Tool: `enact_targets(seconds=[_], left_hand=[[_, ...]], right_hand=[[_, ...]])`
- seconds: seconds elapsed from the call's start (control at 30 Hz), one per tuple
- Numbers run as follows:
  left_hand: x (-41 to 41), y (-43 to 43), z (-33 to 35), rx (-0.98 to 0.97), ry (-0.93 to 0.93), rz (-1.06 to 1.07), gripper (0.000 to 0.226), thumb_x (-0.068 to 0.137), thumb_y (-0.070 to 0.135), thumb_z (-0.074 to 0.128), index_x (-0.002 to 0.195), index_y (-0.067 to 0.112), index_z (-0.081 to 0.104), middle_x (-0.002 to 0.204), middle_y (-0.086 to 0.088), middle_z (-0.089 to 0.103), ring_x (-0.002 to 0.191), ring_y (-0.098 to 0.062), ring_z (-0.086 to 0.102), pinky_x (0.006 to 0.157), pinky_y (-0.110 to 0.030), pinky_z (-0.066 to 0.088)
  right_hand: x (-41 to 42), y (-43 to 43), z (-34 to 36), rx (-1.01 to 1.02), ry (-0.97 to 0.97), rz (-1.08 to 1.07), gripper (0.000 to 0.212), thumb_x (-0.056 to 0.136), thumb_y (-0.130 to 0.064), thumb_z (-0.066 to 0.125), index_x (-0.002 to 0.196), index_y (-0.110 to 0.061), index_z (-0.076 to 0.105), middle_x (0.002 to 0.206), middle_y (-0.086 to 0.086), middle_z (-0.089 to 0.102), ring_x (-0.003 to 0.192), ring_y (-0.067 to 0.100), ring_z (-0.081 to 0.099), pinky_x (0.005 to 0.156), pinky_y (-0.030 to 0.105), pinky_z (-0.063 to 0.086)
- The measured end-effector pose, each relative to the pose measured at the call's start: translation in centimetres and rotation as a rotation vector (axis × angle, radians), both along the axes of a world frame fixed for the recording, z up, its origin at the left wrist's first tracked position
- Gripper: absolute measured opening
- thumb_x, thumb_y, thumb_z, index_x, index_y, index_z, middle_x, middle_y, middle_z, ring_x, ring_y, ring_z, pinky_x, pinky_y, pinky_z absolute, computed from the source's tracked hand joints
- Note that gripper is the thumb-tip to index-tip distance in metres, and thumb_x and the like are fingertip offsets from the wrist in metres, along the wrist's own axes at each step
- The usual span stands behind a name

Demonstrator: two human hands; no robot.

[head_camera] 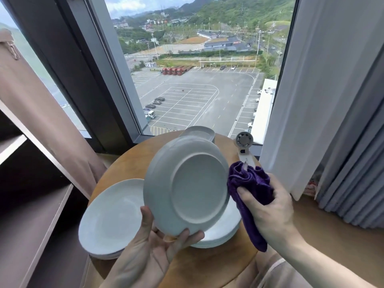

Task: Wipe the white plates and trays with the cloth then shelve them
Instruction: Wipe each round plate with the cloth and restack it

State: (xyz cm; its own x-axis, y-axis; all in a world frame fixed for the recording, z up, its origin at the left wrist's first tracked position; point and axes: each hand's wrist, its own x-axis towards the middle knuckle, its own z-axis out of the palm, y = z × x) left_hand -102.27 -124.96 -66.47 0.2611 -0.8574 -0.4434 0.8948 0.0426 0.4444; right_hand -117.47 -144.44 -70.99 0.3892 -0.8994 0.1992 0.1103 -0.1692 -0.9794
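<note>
My left hand (pixel 153 246) grips the lower rim of a white plate (pixel 187 183) and holds it upright above the table, its underside turned toward me. My right hand (pixel 268 210) clutches a bunched purple cloth (pixel 249 183) that touches the plate's right edge. A stack of white plates (pixel 110 217) lies on the left of the round wooden table (pixel 128 163). Another stack of white plates (pixel 224 229) sits under the held one. A white tray (pixel 199 132) rests at the table's far edge, partly hidden behind the raised plate.
Dark wooden shelves (pixel 41 194) stand at the left. A small white handheld fan (pixel 244 146) lies on the table's far right. A large window is behind the table, a brown curtain (pixel 41 100) to the left and white and grey curtains (pixel 332 100) to the right.
</note>
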Motion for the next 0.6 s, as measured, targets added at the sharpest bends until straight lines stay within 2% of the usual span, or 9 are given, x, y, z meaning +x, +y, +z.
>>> enact_targets(seconds=[0.07,0.17,0.3,0.37,0.43,0.6], left_hand=[[0.0,-0.1,-0.2,0.014,0.031,0.008,0.085,0.031,0.030,0.103,0.104,-0.005,0.076,0.124,-0.022,0.069,0.112,-0.074,0.049,0.064,-0.050,0.064],[-0.1,-0.2,-0.5,0.024,0.078,0.018,0.086,0.030,0.028,0.103,0.103,-0.007,0.075,0.123,-0.023,0.069,0.112,-0.075,0.049,0.063,-0.051,0.064],[-0.1,-0.4,-0.9,0.033,0.135,0.045,0.085,0.039,0.029,0.100,0.110,-0.008,0.073,0.128,-0.024,0.066,0.114,-0.075,0.047,0.063,-0.054,0.063],[-0.1,-0.3,-1.1,0.030,0.149,0.063,0.081,0.047,0.032,0.095,0.113,-0.009,0.071,0.132,-0.024,0.064,0.116,-0.074,0.046,0.064,-0.054,0.063],[0.1,-0.3,-1.3,0.028,0.169,0.085,0.083,0.049,0.032,0.093,0.120,-0.006,0.070,0.133,-0.026,0.063,0.117,-0.073,0.047,0.064,-0.054,0.063],[0.0,-0.4,-1.2,0.026,0.189,0.118,0.091,0.051,0.030,0.091,0.134,0.005,0.061,0.133,-0.029,0.062,0.117,-0.073,0.047,0.069,-0.057,0.062]], right_hand=[[0.0,0.0,0.0,0.004,-0.001,0.003,0.039,0.076,-0.022,0.087,0.110,-0.029,0.070,0.093,-0.006,0.078,0.084,0.014,0.075,0.076,0.031,0.059],[-0.1,0.0,-0.1,-0.013,0.002,0.003,0.037,0.078,-0.019,0.087,0.108,-0.032,0.070,0.093,-0.008,0.077,0.084,0.011,0.074,0.074,0.021,0.058],[0.0,0.0,0.0,-0.011,-0.004,0.023,0.036,0.077,-0.024,0.088,0.105,-0.037,0.070,0.095,-0.007,0.077,0.085,0.011,0.074,0.075,0.021,0.058],[0.1,0.2,0.1,-0.008,-0.018,0.037,0.039,0.073,-0.031,0.093,0.104,-0.039,0.070,0.094,-0.008,0.077,0.084,0.009,0.074,0.072,0.017,0.056],[0.3,0.4,0.1,-0.003,-0.022,0.040,0.044,0.064,-0.046,0.088,0.103,-0.038,0.070,0.094,-0.008,0.077,0.083,0.009,0.074,0.070,0.014,0.054],[0.5,0.7,-0.4,-0.013,0.022,0.052,0.051,0.059,-0.057,0.083,0.106,-0.041,0.069,0.098,-0.006,0.076,0.088,0.013,0.074,0.076,0.026,0.056]])
